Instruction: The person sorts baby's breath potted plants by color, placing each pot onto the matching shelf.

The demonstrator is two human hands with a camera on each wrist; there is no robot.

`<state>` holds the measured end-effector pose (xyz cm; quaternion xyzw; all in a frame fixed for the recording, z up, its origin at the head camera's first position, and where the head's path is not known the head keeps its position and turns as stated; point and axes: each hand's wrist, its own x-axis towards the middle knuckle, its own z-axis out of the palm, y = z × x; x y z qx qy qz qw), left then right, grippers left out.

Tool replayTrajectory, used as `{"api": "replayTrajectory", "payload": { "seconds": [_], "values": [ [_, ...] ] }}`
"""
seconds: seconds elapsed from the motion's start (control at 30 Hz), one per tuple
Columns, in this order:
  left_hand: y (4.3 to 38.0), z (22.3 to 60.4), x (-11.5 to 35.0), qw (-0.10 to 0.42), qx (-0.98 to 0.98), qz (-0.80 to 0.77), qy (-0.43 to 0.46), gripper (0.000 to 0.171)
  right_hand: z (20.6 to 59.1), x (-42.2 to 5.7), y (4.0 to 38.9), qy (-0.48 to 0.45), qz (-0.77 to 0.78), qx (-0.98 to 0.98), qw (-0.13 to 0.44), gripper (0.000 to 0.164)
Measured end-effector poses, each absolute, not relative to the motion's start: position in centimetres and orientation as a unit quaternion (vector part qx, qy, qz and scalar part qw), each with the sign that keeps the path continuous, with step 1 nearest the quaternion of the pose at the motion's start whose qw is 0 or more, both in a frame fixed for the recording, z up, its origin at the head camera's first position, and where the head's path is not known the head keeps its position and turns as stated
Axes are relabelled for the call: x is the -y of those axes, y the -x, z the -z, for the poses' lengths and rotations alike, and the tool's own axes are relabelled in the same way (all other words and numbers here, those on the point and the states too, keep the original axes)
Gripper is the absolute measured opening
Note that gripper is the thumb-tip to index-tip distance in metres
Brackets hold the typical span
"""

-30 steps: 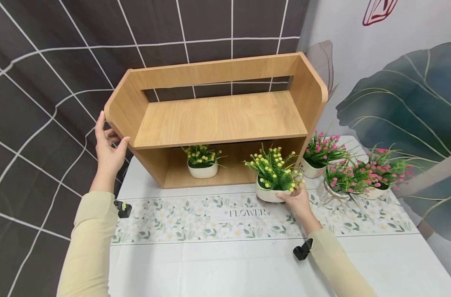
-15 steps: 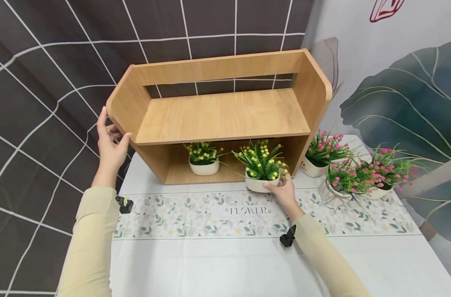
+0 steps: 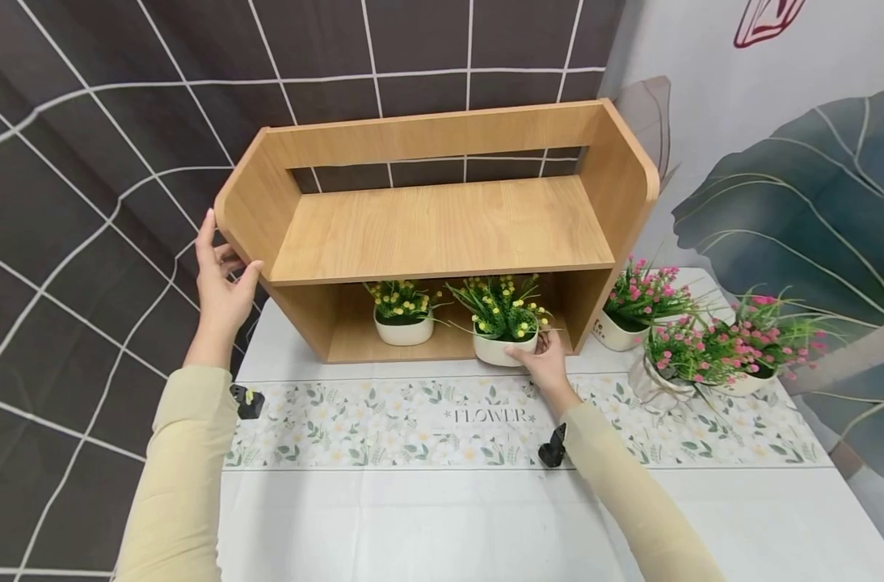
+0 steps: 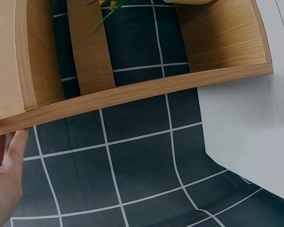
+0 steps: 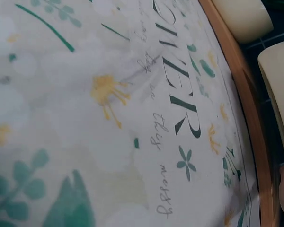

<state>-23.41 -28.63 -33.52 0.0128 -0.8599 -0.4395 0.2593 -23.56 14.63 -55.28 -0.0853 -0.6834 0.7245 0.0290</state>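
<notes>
A two-tier wooden shelf stands at the back of the table. My left hand grips its left side panel, thumb and fingers at the edge; in the left wrist view that panel runs slantwise. My right hand holds a white pot of yellow flowers by its right side, at the front of the lower compartment. Left of it, inside that compartment, sits another potted plant with yellow flowers. In the right wrist view, the held pot shows at the right edge, with only a fingertip beside it.
Several potted plants with pink flowers stand on the table to the right of the shelf. A floral runner marked FLOWER crosses the white table. A dark grid curtain hangs behind and left.
My right hand has carried the pot leftward and back, from in front of the shelf's right end into the lower compartment's opening. The left hand keeps its hold on the side panel.
</notes>
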Motion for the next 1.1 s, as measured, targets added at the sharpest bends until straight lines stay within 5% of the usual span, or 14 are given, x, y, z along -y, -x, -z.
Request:
{"api": "replayTrajectory", "payload": {
  "seconds": [1.1],
  "values": [
    [23.4, 33.5, 28.6, 0.267, 0.854, 0.446, -0.003, 0.078, 54.6, -15.0, 27.5, 0.032, -0.611, 0.790, -0.038, 0.072]
  ]
}}
